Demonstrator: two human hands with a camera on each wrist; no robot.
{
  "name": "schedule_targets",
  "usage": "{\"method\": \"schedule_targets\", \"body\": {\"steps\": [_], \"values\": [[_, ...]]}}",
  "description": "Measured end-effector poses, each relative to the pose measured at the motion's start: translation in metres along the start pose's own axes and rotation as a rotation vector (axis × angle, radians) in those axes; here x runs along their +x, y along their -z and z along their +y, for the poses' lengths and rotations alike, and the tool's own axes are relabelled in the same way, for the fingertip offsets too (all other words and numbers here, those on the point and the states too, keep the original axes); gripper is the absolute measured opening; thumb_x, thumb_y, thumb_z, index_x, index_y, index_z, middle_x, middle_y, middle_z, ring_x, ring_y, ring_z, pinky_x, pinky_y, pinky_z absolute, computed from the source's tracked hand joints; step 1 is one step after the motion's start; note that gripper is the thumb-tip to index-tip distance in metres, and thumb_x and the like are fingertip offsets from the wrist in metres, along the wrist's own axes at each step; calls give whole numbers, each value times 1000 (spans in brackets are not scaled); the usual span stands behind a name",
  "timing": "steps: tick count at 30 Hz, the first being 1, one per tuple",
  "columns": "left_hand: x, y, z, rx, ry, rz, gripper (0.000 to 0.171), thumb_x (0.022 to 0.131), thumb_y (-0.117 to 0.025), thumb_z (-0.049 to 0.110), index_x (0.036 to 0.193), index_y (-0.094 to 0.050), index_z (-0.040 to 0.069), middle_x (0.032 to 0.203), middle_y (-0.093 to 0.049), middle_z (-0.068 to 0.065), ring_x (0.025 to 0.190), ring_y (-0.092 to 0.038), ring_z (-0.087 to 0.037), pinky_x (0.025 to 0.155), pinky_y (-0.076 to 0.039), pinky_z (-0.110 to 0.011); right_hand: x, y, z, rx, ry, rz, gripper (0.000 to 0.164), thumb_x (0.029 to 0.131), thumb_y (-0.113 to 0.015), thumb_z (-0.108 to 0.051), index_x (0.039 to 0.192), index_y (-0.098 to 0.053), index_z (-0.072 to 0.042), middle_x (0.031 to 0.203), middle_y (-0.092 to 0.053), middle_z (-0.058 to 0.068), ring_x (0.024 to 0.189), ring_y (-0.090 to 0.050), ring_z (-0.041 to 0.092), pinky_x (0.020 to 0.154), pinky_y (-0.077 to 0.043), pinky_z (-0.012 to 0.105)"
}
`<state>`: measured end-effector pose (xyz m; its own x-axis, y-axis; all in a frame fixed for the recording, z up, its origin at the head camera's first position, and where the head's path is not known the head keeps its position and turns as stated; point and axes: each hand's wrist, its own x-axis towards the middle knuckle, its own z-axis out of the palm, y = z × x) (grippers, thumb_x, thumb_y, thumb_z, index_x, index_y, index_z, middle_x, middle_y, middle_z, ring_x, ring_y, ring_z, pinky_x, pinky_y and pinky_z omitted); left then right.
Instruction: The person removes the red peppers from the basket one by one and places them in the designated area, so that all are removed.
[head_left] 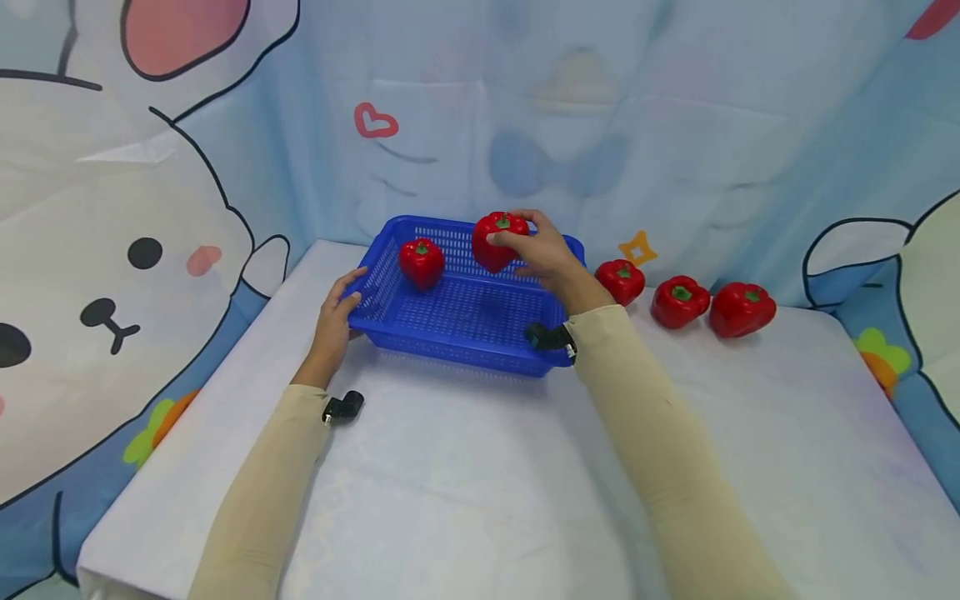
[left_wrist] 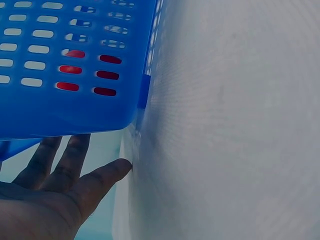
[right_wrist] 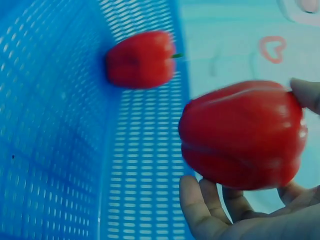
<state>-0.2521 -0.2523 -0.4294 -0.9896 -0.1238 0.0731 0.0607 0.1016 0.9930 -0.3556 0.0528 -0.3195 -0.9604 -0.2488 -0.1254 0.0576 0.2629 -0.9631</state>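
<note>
A red bell pepper [head_left: 495, 243] with a green stem is held by my right hand [head_left: 551, 254] above the right back part of a blue plastic basket [head_left: 457, 357]. In the right wrist view, the fingers lie under this pepper and the thumb presses its other side. Another red bell pepper [right_wrist: 142, 60] lies inside the basket, toward its left back corner. My left hand [head_left: 335, 321] rests against the basket's left end, its fingers extended along the rim. The left wrist view has these fingers [left_wrist: 65, 160] spread and partly hidden behind the basket wall.
A row of red bell peppers stands on the white-covered table [head_left: 465, 483] to the right of the basket: one by the rim [head_left: 619, 281], one in the middle [head_left: 679, 302] and one outermost [head_left: 742, 309]. A patterned curtain [head_left: 420, 183] hangs close behind the basket.
</note>
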Motion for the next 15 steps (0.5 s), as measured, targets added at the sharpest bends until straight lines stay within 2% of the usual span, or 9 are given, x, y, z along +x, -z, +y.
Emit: {"method": "schedule_targets", "body": {"steps": [5,9,15], "values": [[-1,-1,1,3,12,-2,45,106,-31,28,151,-35,36,165,-18,1,147,-28,-37,112,-33,-61,-24,22,6,38,42,-6,70,89,-71,-26,148,-34,-23,152,-36,14,134,-43,33,103,-48,52],[-1,-3,1,6,20,0,45,106,-31,28,151,-35,37,165,-19,2,146,-29,-37,112,-33,-61,-48,43,14,53,61,26,70,90,-71,-24,149,-34,-23,154,-33,16,137,-40,36,106,-45,52],[-2,-2,1,24,15,5,45,106,-31,28,150,-35,37,165,-19,1,147,-27,-39,112,-31,-63,-81,73,33,16,19,108,72,89,-73,-31,149,-34,-28,157,-32,13,140,-36,35,109,-42,50]]}}
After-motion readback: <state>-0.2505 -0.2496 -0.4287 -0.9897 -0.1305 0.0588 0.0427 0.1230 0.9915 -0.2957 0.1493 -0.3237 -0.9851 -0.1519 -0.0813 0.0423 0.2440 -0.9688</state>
